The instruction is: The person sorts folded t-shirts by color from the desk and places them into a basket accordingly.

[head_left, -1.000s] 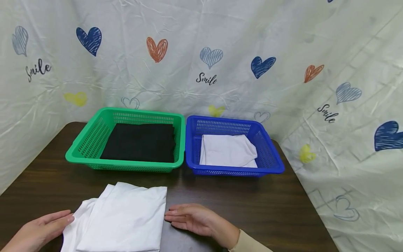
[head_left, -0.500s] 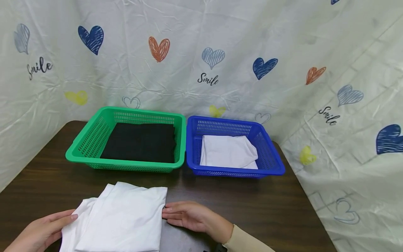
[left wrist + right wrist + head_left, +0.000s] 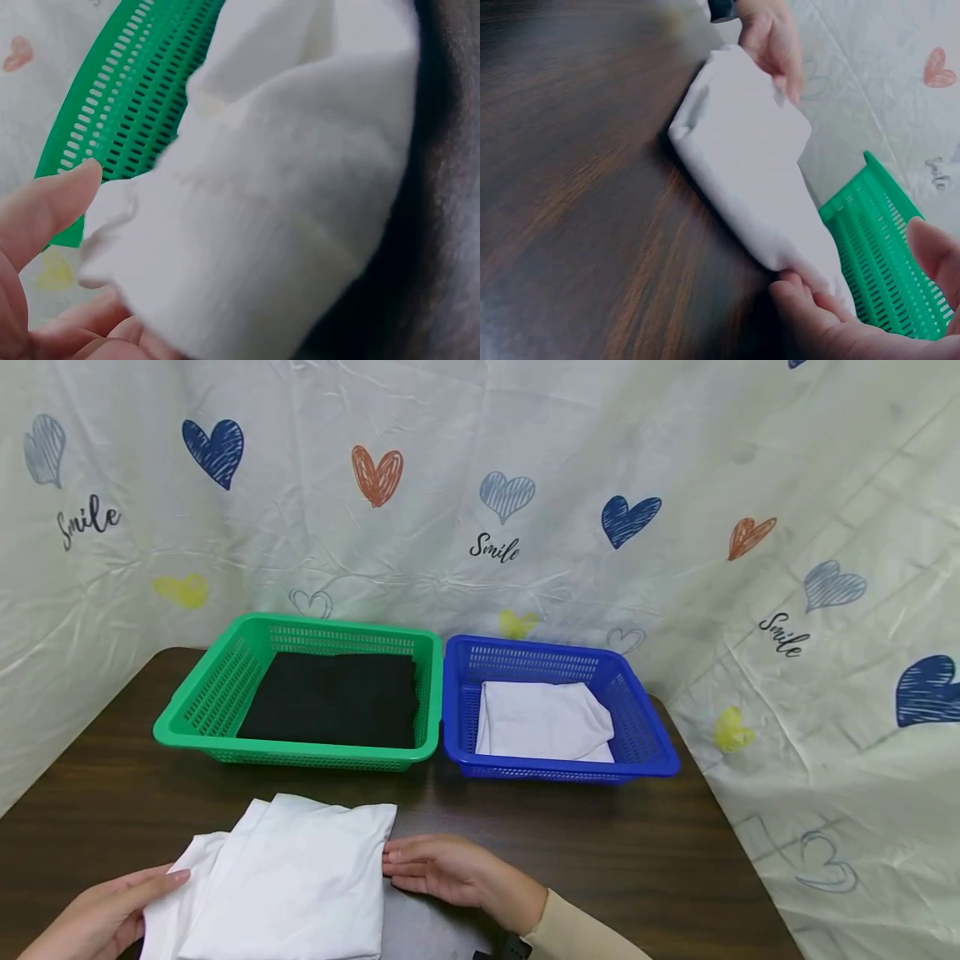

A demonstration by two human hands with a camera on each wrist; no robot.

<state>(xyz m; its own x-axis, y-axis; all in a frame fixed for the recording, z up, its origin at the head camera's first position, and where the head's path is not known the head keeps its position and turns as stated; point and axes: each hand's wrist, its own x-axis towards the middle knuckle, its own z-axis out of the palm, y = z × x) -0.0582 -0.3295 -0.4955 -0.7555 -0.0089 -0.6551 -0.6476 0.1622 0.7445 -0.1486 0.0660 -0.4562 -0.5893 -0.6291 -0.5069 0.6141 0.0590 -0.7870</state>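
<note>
A folded white garment (image 3: 292, 877) lies on the table's near left part, its layers stepped toward the left. At its left edge is my left hand (image 3: 105, 910), the thumb over the cloth and the fingers partly hidden beneath the edge. The left wrist view shows the thumb (image 3: 52, 206) straight, with the cloth (image 3: 247, 195) between it and the lower fingers. My right hand (image 3: 457, 872) touches the right edge with extended fingers. In the right wrist view, those fingertips (image 3: 799, 292) are tucked under the cloth, while the thumb (image 3: 934, 251) stands apart from it.
Beyond the garment stands a green basket (image 3: 300, 745) holding folded black cloth (image 3: 333, 697). Right beside it is a blue basket (image 3: 562, 768) with a folded white cloth (image 3: 543, 718) inside. A heart-printed sheet (image 3: 435, 410) hangs behind and right of the dark wooden table (image 3: 600, 843).
My right hand has moved left, its fingertips going from beside the garment to under its edge. The left hand has shifted slightly right, its thumb further over the cloth. Both baskets stay put.
</note>
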